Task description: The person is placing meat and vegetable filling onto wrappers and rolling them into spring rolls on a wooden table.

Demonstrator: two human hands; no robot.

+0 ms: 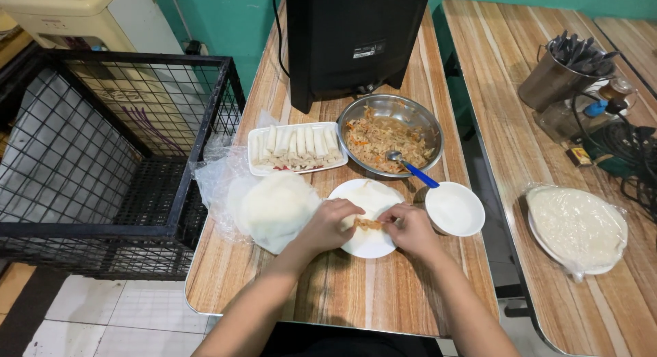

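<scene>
A thin round wrapper lies on a white plate (373, 244) near the table's front, with a small strip of shredded filling (369, 224) on it. My left hand (330, 222) and my right hand (410, 228) rest on the plate on either side of that filling, fingertips pinching the wrapper edge around it. Behind the plate, a metal bowl (383, 111) holds shredded orange and pale filling, with a blue-handled spoon (410, 167) lying in it. A white rectangular tray (254, 167) carries a row of finished rolls (301, 141).
A stack of wrappers on clear plastic (274, 206) lies left of the plate, a small white bowl (454, 208) right of it. A black appliance (352, 39) stands at the back. A black wire crate (102, 159) is at left. The neighbouring table holds a covered plate (576, 227) and a utensil pot (558, 73).
</scene>
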